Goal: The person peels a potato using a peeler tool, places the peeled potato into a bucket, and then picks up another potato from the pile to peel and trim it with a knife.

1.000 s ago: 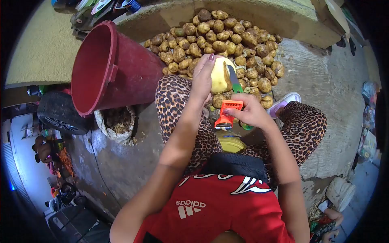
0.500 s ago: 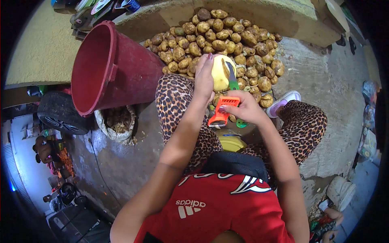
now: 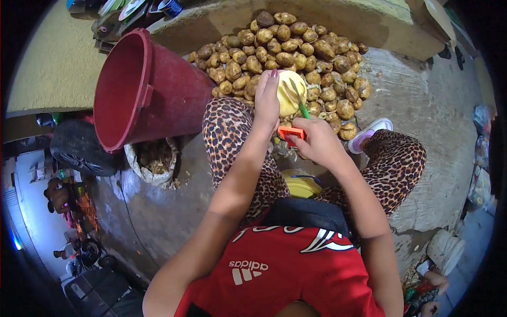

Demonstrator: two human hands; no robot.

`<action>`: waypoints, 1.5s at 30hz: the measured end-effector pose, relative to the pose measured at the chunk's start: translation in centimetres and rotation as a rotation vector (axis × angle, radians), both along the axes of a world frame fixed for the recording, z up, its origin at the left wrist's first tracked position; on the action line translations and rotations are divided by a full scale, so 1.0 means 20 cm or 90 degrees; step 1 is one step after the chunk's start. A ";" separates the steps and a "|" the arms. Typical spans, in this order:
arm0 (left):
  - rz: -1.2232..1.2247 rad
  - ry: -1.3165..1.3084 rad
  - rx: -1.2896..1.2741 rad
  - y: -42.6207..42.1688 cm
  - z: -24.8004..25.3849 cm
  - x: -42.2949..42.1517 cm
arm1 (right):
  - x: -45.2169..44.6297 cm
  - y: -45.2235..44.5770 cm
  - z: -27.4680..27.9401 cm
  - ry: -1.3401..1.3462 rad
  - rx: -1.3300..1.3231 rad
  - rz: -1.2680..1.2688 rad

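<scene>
On the floor (image 3: 179,222), a yellow container (image 3: 301,189) sits between the person's legs. Above it, the right hand (image 3: 319,140) is closed around an orange peeler (image 3: 290,132) and, as far as shows, a green-handled knife (image 3: 303,109) too. Just beyond, the left hand (image 3: 268,100) grips the left side of a pale, mostly peeled potato (image 3: 285,105), held up before the pile, the blade against its face beside a brown strip. For clean paring, keep the blade shallow, draw it in short strokes, hold the left fingertips clear of its path, and keep the peeler from crowding the wrist. Counted: one container, one peeler, one knife, one potato in hand, one red bucket (image 3: 182,79) on the left; the potato pile (image 3: 288,45), near the floor's far edge, overlaps too much to count exactly
</scene>
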State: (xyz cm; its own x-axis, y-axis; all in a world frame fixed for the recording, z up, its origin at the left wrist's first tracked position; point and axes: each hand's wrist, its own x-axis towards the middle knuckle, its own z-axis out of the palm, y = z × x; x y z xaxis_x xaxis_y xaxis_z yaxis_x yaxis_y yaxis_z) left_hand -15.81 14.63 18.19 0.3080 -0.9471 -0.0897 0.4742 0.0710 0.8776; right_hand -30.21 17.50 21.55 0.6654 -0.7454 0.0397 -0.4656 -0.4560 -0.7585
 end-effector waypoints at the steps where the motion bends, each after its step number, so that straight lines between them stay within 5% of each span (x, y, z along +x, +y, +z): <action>1: -0.002 0.027 0.001 0.00 0.00 0.00 | -0.01 -0.01 0.00 0.007 -0.006 0.001; 10: 0.005 0.131 0.000 -0.02 0.04 0.05 | -0.13 -0.02 0.04 -0.001 -0.059 -0.039; 14: 0.028 -0.304 -0.050 -0.03 -0.01 0.06 | -0.17 -0.06 0.05 -0.022 -0.062 -0.095; 17: 0.066 -0.449 -0.090 -0.03 -0.01 0.05 | -0.21 -0.10 0.02 -0.031 -0.108 -0.122; 23: 0.005 0.129 0.021 -0.02 0.06 0.07 | -0.21 -0.14 -0.01 -0.101 0.036 0.011; 31: -0.065 0.231 0.030 -0.03 0.01 0.07 | -0.13 -0.11 -0.08 -0.210 0.069 0.058; 37: -0.069 0.230 0.014 -0.02 0.02 0.07 | -0.10 -0.10 -0.06 -0.140 0.079 0.037; 45: -0.040 0.212 0.039 -0.03 0.05 0.06 | -0.13 -0.13 -0.02 -0.083 -0.093 -0.073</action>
